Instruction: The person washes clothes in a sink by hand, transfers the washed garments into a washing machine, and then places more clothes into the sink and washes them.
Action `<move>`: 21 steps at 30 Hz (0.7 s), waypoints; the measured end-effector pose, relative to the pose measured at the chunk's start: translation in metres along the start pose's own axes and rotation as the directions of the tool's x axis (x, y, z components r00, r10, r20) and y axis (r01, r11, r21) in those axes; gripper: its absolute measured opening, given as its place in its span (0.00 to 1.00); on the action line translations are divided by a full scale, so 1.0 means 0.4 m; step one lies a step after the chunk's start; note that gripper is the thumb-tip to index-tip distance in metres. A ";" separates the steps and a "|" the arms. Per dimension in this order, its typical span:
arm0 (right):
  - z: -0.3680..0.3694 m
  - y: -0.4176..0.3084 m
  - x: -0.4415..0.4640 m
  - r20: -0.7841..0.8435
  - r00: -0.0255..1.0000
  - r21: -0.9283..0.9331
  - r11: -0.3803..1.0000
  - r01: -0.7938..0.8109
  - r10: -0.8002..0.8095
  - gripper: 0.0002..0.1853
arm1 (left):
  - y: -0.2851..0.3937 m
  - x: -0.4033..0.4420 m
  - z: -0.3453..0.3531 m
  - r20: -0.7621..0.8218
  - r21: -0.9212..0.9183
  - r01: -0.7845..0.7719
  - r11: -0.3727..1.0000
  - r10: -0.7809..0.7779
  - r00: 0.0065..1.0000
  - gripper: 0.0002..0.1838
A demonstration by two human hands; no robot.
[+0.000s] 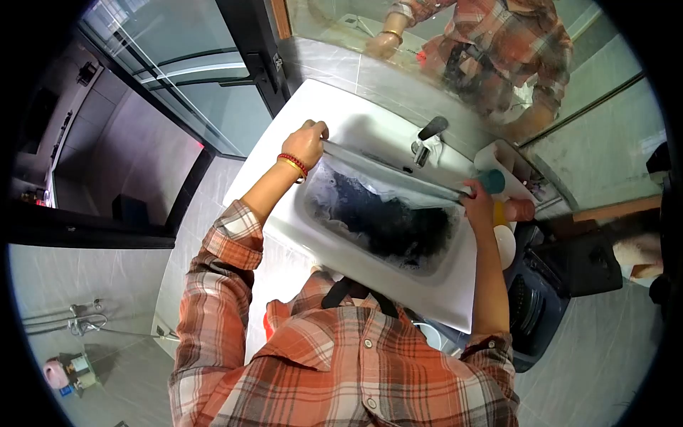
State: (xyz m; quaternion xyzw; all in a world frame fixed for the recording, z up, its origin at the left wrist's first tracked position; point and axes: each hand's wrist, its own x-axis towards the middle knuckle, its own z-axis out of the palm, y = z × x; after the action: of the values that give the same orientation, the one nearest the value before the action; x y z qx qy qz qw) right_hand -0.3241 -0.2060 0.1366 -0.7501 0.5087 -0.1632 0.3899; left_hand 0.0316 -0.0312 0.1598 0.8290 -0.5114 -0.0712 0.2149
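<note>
A strip of pale cloth [388, 174] is stretched across the white sink [288, 213], its lower part hanging toward the water. At its left end, my left hand [304, 147] is closed on the cloth, with red and gold-coloured bands at the wrist. My right hand [478, 202] grips the other end near the sink's right side. Dark, sudsy water [384, 220] fills the basin below; whether anything dark lies in it is hard to tell. Behind the cloth stands the faucet [425, 142].
A mirror [441, 43] is above the sink. To the right are a teal cup [491, 181], a pinkish cup [519, 209] and a dark bin-like container [530, 313] with its lid raised. A glass door [192, 78] stands at the upper left.
</note>
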 end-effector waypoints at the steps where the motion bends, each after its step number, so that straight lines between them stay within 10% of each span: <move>1: 0.008 0.066 0.039 -0.081 0.993 -0.185 0.980 0.072 -0.088 0.19 | 0.010 -0.002 -0.005 -0.013 0.011 -0.041 0.999 0.041 0.999 0.12; 5: -0.036 0.003 0.052 -0.160 0.985 -0.236 0.971 0.031 -0.070 0.16 | 0.062 -0.004 -0.049 0.033 -0.087 -0.023 0.996 0.026 0.999 0.13; 6: -0.039 -0.014 0.049 -0.087 0.994 0.168 0.984 -0.055 0.071 0.15 | 0.065 0.003 -0.058 0.084 -0.146 0.015 0.989 -0.003 0.996 0.14; 8: -0.047 -0.038 0.046 0.176 0.961 0.803 0.534 -0.265 0.212 0.14 | 0.040 0.012 -0.041 0.106 -0.266 0.010 0.964 0.019 0.994 0.12; 12: -0.012 -0.054 0.050 0.237 0.958 0.934 0.233 -0.271 0.165 0.15 | 0.026 -0.002 -0.015 0.036 -0.208 -0.173 0.963 0.184 0.982 0.11; 18: -0.063 -0.016 0.072 0.028 0.990 0.608 0.784 -0.128 0.140 0.15 | -0.002 -0.001 -0.023 -0.038 -0.115 -0.147 0.982 0.144 0.989 0.13; 21: -0.030 0.020 0.061 -0.150 0.978 0.333 0.925 0.185 -0.141 0.14 | 0.022 -0.019 -0.006 0.023 -0.433 -0.145 0.890 0.171 0.985 0.15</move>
State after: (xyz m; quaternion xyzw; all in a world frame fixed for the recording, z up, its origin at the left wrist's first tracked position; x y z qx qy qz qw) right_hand -0.3266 -0.2342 0.1345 -0.6983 0.4310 -0.3277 0.4682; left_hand 0.0216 -0.0271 0.1650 0.7143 -0.5550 -0.1895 0.3820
